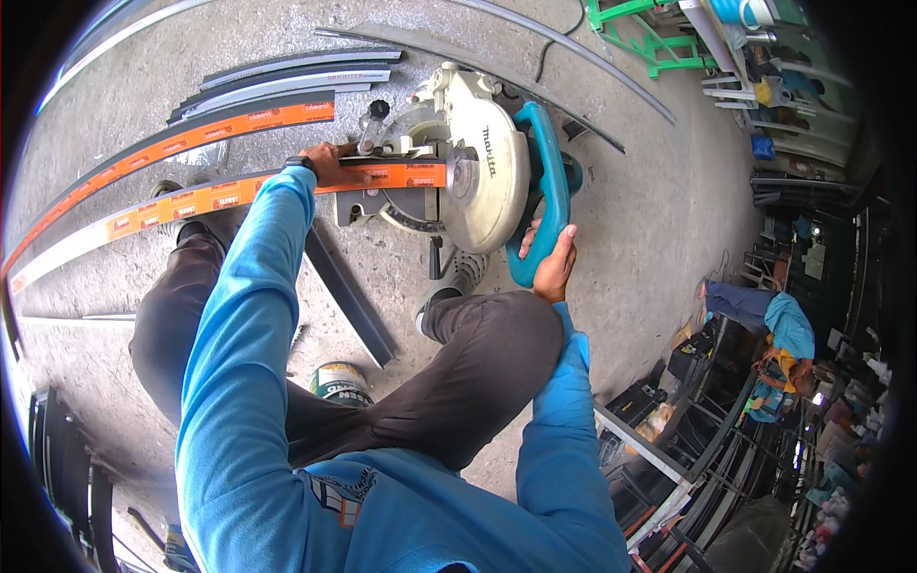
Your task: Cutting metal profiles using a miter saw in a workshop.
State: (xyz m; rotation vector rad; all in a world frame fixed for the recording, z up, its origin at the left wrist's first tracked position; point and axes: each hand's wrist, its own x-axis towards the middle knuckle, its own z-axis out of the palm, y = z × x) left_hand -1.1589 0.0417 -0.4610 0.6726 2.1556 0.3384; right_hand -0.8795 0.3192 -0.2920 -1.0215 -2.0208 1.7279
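A miter saw (489, 172) with a cream blade guard sits on the concrete floor in front of me. My right hand (554, 260) is wrapped round the lower part of its teal handle (550, 158). A long metal profile with orange film (239, 194) lies across the saw's base, running far out to the left. My left hand (334, 164) holds this profile down near the fence, thumb and fingers over it. At the profile's right end, the round blade (464, 180) meets it or stands right beside it; the exact contact is hard to make out.
A second orange-filmed profile (239, 122) and several grey profiles (291, 76) lie beyond. A dark strip (349, 301) and a can (341, 384) are near my legs. A metal rack (659, 458) stands right, with a person (785, 325) bending beyond it. Green stand (659, 43) far right.
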